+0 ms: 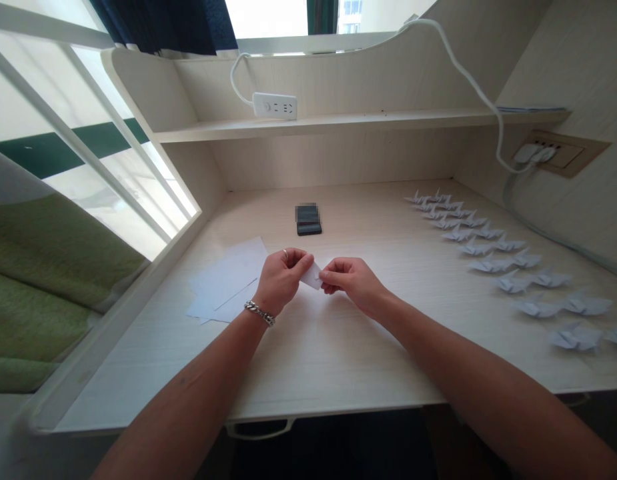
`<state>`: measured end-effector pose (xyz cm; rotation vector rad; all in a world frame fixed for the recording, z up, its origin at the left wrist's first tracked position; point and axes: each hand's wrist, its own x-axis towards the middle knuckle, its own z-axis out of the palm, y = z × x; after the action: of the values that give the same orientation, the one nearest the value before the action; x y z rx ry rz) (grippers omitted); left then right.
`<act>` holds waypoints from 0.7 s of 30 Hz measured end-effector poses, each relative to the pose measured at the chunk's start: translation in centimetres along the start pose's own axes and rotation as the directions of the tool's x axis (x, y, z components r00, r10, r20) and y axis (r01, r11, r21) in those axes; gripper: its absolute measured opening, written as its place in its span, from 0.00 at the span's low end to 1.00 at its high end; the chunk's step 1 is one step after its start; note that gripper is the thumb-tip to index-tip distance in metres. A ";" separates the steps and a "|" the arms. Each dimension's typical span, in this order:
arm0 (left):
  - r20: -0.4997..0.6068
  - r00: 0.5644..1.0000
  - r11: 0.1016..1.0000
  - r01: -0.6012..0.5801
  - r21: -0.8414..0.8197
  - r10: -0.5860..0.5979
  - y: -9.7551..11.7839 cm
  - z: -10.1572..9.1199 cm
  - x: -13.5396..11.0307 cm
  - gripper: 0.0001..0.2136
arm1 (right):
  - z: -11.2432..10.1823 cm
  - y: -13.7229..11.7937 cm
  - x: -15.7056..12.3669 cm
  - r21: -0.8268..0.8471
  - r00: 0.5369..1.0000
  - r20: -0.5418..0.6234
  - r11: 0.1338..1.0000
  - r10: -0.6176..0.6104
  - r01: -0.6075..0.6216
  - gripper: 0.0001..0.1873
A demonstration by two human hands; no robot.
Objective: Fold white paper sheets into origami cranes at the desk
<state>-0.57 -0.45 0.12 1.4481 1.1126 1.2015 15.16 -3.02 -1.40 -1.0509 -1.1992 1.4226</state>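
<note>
Both of my hands meet over the middle of the pale wooden desk [338, 347]. Between them is a small folded piece of white paper [312, 275]. My left hand [281, 277], with a ring and a metal bracelet, pinches its left side. My right hand [351, 280] pinches its right edge with curled fingers. The paper is held just above the desk top. A loose stack of white paper sheets [228, 280] lies flat to the left of my left hand.
Two rows of several folded white paper cranes [488, 250] run along the desk's right side. A black phone [308, 220] lies at the back middle. A white power strip [274, 105] sits on the shelf, its cable leading to a wall socket [553, 152].
</note>
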 end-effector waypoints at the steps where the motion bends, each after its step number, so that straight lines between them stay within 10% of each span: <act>1: 0.001 1.000 1.000 0.001 0.000 -0.001 0.0 0.0 0.0 0.13 | 0.0 0.0 0.0 0.000 1.000 -0.007 1.000 -0.020 0.020 0.13; 21: 0.189 0.977 0.987 0.121 -0.101 -0.100 -0.9 0.1 0.0 0.14 | -0.7 0.4 0.2 -0.253 0.988 0.031 0.955 -0.153 0.156 0.11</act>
<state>-0.55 -0.33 -0.74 1.3630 0.9710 1.0145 15.75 -2.73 -1.86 -1.0970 -1.4682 1.1754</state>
